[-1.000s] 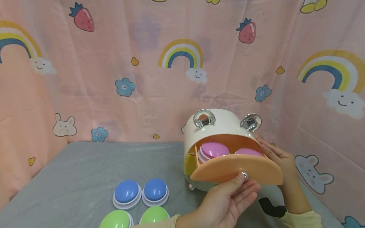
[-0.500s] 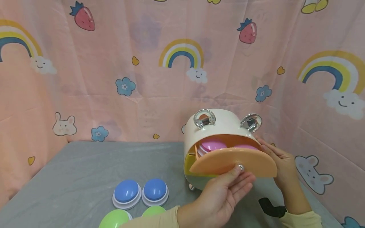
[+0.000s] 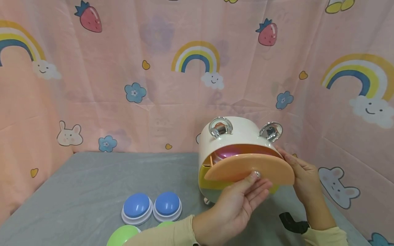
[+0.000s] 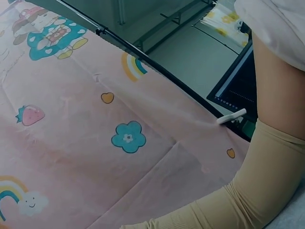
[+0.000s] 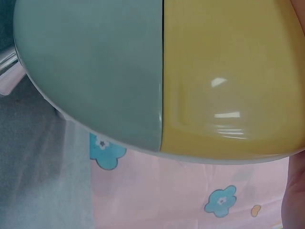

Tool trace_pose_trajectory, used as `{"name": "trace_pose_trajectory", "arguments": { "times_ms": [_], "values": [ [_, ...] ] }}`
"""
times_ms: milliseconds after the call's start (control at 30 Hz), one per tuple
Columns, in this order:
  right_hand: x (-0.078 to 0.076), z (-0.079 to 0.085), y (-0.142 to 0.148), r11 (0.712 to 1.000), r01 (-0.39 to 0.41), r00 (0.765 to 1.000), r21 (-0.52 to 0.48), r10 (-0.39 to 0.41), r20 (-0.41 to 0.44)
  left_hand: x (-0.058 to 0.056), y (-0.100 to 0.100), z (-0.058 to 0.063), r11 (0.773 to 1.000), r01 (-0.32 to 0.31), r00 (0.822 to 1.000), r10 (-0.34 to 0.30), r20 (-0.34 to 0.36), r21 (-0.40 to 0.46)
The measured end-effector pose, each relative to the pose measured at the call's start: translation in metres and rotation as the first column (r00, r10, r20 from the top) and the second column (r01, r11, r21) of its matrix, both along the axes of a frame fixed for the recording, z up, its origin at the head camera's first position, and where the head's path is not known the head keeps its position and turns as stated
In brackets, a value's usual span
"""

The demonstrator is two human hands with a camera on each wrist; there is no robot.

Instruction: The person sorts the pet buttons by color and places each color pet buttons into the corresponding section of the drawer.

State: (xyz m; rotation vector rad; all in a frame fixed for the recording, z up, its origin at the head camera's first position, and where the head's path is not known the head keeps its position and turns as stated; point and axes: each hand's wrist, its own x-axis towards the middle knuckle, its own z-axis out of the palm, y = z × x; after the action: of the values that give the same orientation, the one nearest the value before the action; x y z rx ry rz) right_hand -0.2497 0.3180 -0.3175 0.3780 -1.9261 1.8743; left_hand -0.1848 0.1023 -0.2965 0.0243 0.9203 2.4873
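Head view: white drum-shaped cabinet with silver bell-like ornaments (image 3: 237,129) at the right of the grey-covered worktop (image 3: 92,184). Its semicircular orange drawer (image 3: 229,170) sticks partway out, glossy pink dome (image 3: 229,151) inside. Hands apart: left hand (image 3: 231,208) has its thumb on the small silver knob (image 3: 257,175), other fingers extended below; right hand (image 3: 303,174) lies along the cabinet's right side, fingers not curled round anything visible, likely bracing it while the knob is worked. Two blue dome buttons on white bases (image 3: 152,205) sit side by side, clear of the drawer; green domes (image 3: 121,236) nearer, one mostly behind the left sleeve.

Left wrist view: beige sleeve (image 4: 214,205), pink cartoon-print cloth (image 4: 86,162), dark screen (image 4: 238,86) behind its edge. No fingers or knob, so no check on grip; only view with that screen.

Right wrist view: grey-green panel (image 5: 90,67) and yellow panel (image 5: 228,76) up close, meeting at a seam, which the head view mostly hides.
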Motion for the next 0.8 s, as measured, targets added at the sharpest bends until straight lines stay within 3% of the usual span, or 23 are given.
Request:
{"name": "trace_pose_trajectory", "arguments": {
  "times_ms": [533, 800],
  "values": [
    [-0.002, -0.002, 0.001, 0.999, -0.047, 0.998, -0.009, 0.047, -0.038, -0.016, 0.005, 0.003, 0.997, -0.075, 0.997, 0.075, 0.029, 0.01],
    [-0.002, -0.002, 0.0, 0.995, -0.089, 0.993, -0.037, 0.085, -0.085, -0.022, 0.004, 0.003, 0.997, -0.08, 0.997, 0.079, 0.026, 0.01]
  ]
}}
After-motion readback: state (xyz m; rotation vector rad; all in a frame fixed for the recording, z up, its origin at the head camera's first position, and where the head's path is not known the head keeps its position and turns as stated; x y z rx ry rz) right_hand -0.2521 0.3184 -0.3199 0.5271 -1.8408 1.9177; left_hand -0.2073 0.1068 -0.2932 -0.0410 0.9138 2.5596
